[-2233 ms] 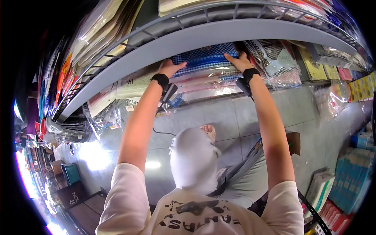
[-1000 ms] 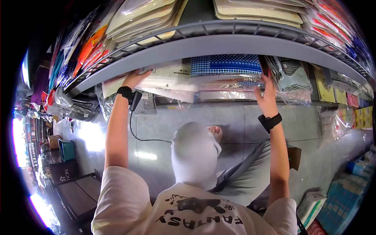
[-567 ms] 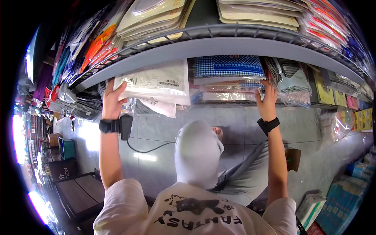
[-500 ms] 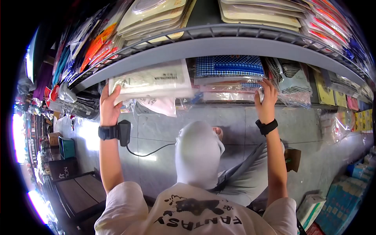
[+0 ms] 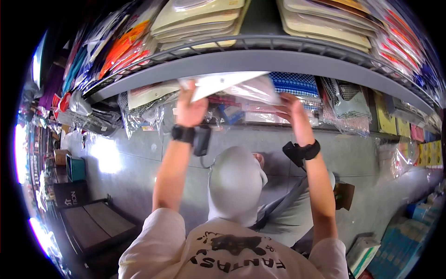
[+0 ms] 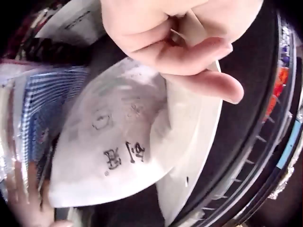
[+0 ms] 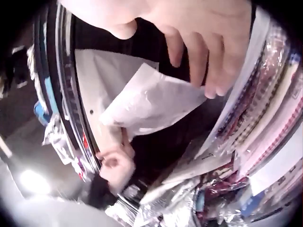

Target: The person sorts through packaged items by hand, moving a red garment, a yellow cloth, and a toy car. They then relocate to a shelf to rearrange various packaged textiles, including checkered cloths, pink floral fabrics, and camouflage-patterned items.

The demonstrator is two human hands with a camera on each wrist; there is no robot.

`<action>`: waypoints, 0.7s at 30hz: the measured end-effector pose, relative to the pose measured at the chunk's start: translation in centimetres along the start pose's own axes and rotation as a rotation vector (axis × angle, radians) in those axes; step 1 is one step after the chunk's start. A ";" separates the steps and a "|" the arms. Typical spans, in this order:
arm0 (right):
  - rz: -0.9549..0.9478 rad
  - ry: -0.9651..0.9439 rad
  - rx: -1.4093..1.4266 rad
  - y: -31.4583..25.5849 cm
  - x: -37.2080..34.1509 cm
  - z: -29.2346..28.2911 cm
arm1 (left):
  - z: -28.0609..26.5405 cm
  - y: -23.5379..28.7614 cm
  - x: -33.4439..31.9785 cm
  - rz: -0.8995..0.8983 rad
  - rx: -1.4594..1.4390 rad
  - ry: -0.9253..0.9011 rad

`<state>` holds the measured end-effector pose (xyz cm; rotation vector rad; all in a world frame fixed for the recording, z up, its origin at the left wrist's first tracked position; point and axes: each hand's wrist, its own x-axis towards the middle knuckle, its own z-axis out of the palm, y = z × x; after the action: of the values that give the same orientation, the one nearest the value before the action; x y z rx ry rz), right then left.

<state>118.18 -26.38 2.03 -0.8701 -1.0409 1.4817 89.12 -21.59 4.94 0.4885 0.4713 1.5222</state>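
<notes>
My left hand [image 5: 191, 107] grips a flat white packet [image 5: 225, 83] at its left end, under the shelf's front rail. The left wrist view shows dark printed characters on the packet's [image 6: 109, 142] face and the fingers of the left hand [image 6: 180, 42] curled at its edge. A second pale sheet [image 6: 187, 189] shows behind it. My right hand [image 5: 295, 114] is at the packet's right end, fingers extended. In the right wrist view, the fingertips of the right hand [image 7: 199, 42] are right at the packet's [image 7: 156, 99] corner. Blue checked packs [image 5: 295, 83] lie just beyond the right hand.
A grey shelf rail [image 5: 223, 60] runs above both hands, with stacked cream packs [image 5: 195, 23] on the shelf over it. Black-and-white patterned packs [image 5: 346, 97] lie to the right. Clear-wrapped packs [image 5: 155, 114] hang over the lower edge at left. An open carton [image 5: 344, 195] stands on the floor.
The left hand reached left to a white packet, lifted its end, and has swung it right toward the blue packs. The right hand has shifted left to the packet's end.
</notes>
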 end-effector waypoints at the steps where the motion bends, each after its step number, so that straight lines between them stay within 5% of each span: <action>1: 0.051 0.008 0.134 -0.1 0.2 -0.5 | -2.1 -2.1 0.9 0.152 0.489 -0.079; 3: 0.100 0.060 0.304 -0.8 0.4 -1.3 | -5.5 -5.8 2.2 0.343 1.270 -0.246; 5: 0.113 0.128 0.346 0.1 0.9 -4.1 | -3.9 -7.3 2.0 -0.076 1.171 -0.131; 6: 0.108 0.218 0.397 -0.4 0.5 -4.7 | -1.9 -7.3 1.7 -0.488 0.733 0.065; 7: 0.081 0.278 0.280 0.0 0.5 -5.4 | -2.2 -8.0 2.1 -0.526 0.839 -0.083; 10: 0.013 0.379 -0.031 1.2 1.8 -7.1 | 1.3 -7.8 2.1 -0.414 0.955 -0.099; 12: 0.013 0.448 -0.151 -0.5 1.6 -5.5 | 1.0 -6.6 3.6 -0.500 1.240 -0.191; 13: -0.001 0.450 -0.252 0.2 1.9 -6.4 | 0.9 -5.3 4.8 -0.550 1.623 -0.208; 14: -0.017 0.451 -0.352 1.1 2.2 -7.5 | -0.8 -4.1 6.2 -0.327 1.780 -0.386; 15: -0.047 0.459 -0.413 1.5 2.1 -7.9 | 1.6 -1.3 5.6 -0.275 2.034 -0.307; 17: -0.102 0.477 -0.536 2.2 1.4 -8.4 | -5.4 1.8 8.8 0.236 2.329 -0.105; 19: -0.149 0.473 -0.548 2.2 0.5 -8.4 | -13.3 5.7 12.4 0.503 2.517 0.042; 21: -0.175 0.469 -0.575 1.8 -0.4 -8.6 | -13.2 7.8 13.1 0.155 2.601 0.055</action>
<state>125.51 -25.54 -2.69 -1.4091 -1.1577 0.7706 75.09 -8.40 -1.19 2.3181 2.3327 0.0671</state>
